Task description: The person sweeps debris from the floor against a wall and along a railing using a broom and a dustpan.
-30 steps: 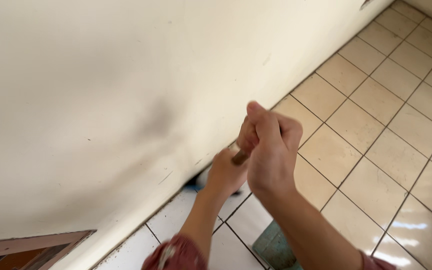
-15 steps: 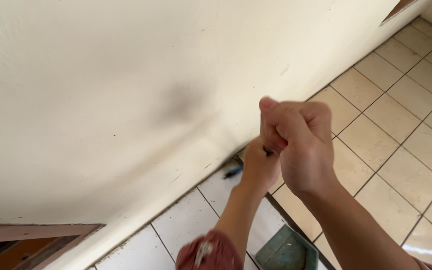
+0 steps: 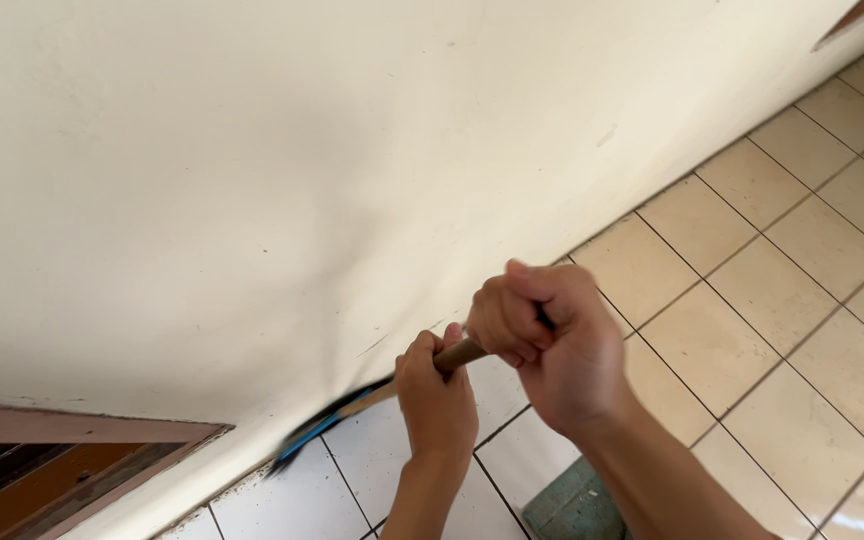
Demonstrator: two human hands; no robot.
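Cream wall (image 3: 252,150) meets tiled floor (image 3: 752,300). Left hand (image 3: 437,385) and right hand (image 3: 547,345) both fisted on wooden broom handle (image 3: 457,353); blue head (image 3: 317,432) beyond left hand, at wall base. Risk: head scuffing wall.

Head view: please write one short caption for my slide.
Both hands, left hand and right hand, grip a wooden broom handle, its blurred blue-and-black head at the cream wall base on tiled floor.

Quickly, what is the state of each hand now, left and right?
Left hand: closed around the brown wooden handle, lower down.
Right hand: closed around the same handle, at its upper end.
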